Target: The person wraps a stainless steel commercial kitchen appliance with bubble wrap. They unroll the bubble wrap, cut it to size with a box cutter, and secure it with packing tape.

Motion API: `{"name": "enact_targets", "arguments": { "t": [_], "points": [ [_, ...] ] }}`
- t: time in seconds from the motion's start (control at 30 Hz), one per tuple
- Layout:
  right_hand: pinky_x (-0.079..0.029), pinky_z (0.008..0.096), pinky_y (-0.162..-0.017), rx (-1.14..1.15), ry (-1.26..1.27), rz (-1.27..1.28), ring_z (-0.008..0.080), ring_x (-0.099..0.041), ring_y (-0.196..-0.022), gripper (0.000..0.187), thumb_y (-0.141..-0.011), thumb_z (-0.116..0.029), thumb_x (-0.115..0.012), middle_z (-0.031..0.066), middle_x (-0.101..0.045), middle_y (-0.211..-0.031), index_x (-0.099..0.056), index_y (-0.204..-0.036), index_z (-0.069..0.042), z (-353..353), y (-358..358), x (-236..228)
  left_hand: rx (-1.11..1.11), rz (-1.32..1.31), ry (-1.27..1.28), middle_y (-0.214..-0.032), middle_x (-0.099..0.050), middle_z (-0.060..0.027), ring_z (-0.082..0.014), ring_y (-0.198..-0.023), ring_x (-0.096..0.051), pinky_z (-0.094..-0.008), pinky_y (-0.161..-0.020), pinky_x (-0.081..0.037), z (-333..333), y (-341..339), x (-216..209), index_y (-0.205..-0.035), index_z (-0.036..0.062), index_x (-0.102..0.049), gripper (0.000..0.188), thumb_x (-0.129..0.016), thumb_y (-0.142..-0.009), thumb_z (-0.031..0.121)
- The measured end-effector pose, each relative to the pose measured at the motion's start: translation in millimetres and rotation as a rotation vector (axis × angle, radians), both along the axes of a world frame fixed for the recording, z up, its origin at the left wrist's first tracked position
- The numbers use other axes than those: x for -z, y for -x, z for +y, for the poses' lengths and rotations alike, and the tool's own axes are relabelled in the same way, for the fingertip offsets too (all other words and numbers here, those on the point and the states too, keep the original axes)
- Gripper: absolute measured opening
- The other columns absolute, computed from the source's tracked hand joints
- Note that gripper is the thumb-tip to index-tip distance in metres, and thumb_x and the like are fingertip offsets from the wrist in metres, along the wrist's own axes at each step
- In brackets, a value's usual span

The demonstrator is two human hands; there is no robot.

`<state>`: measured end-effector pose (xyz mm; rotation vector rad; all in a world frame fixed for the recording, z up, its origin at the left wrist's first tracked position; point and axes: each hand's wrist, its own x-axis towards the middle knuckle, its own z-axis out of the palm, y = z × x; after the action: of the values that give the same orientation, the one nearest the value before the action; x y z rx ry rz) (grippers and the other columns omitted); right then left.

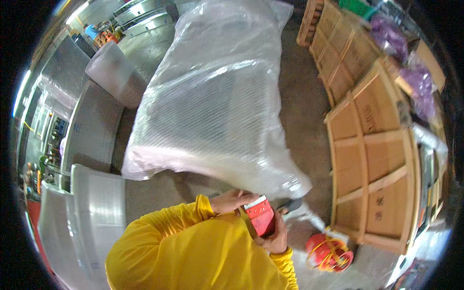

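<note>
Presently, red block (261, 217): held close to the chest of the yellow shirt (203, 256), tilted, its pale end up, just short of the package.
Left hand (232, 201): reaches across to the pale end, fingers close together at that edge; whether they pinch it, I cannot tell.
Right hand (276, 234): fingers clamped on the block, around its right side and lower end.
Package (208, 101): large, cloaked in clear plastic, directly ahead; a dark, flat-faced form shows dimly through the ribbed layer, otherwise unreadable. The near edge of the plastic spreads out at the lower right.
Near crate (345, 157): wood-framed brown panels, on the right; contents hidden.
Far crate (333, 41): same build, behind the near one; contents hidden too.
Purple film (420, 89): heaped at the far right, beyond the crates.
Green basket (356, 7): at the top right, partly cut off; what it holds cannot be made out.
Red bundle (333, 256): on the floor (297, 104) near the near crate, yellow cord looped around it.
Roll (116, 72): wrapped in clear plastic, left of the package.
Panels (99, 205): plastic-covered, lower left, contents blurred by sheen.
</note>
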<state>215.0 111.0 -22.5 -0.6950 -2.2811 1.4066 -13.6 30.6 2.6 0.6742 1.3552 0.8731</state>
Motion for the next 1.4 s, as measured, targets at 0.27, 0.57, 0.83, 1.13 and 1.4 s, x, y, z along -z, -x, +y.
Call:
{"name": "enact_targets", "arguments": {
  "t": [0.27,0.57,0.83,1.13,1.4],
  "points": [
    [-0.052,0.0452,-0.078,0.057,-0.187,0.065,0.0406,-0.063,-0.089,0.089,-0.063,-0.031,-0.082,0.0233,-0.061,-0.102,-0.042,-0.135,0.001,-141,96,-4,-0.113,-0.131,0.132,-0.104,-0.065,-0.0013,-0.0086,-0.088,-0.059,-0.0253,-0.071,-0.051,-134,88,-21,-0.113,0.0052,-0.064,0.046,-0.049,-0.098,0.046],
    [-0.049,0.0447,-0.061,0.217,-0.303,0.192,0.0376,-0.059,-0.075,0.082,-0.065,-0.032,-0.082,0.0197,-0.055,-0.095,-0.047,-0.135,-0.012,-219,147,29,0.092,0.255,0.028,-0.087,-0.070,-0.0036,-0.0126,-0.076,-0.063,-0.0278,-0.070,-0.050,-148,150,-22,-0.100,0.0029,-0.070,0.017,-0.062,-0.090,0.015],
    [-0.049,0.0419,-0.057,0.424,-0.353,0.190,0.0360,-0.058,-0.072,0.072,-0.068,-0.033,-0.081,0.0224,-0.054,-0.096,-0.052,-0.131,-0.016,-237,190,59,0.250,0.838,-0.483,-0.076,-0.065,-0.0139,-0.0263,-0.069,-0.065,-0.0355,-0.063,-0.050,-115,177,-51,-0.083,-0.0006,-0.065,0.014,-0.066,-0.084,0.014],
    [-0.047,0.0407,-0.054,0.467,-0.440,0.205,0.0352,-0.056,-0.069,0.074,-0.065,-0.028,-0.081,0.0202,-0.055,-0.093,-0.051,-0.131,-0.013,-234,204,55,0.339,0.857,-0.561,-0.080,-0.064,-0.0139,-0.0306,-0.073,-0.063,-0.0384,-0.066,-0.052,-106,188,-65,-0.088,0.0008,-0.064,0.009,-0.064,-0.083,0.009],
    [-0.052,0.0454,-0.064,0.480,-0.334,0.047,0.0380,-0.060,-0.080,0.083,-0.064,-0.030,-0.079,0.0197,-0.053,-0.099,-0.046,-0.140,-0.028,-210,225,114,0.476,1.485,-0.729,-0.092,-0.055,-0.0109,-0.0311,-0.081,-0.061,-0.0419,-0.067,-0.052,-79,205,-33,-0.098,0.0091,-0.061,0.015,-0.060,-0.083,0.009]
  ]
}}
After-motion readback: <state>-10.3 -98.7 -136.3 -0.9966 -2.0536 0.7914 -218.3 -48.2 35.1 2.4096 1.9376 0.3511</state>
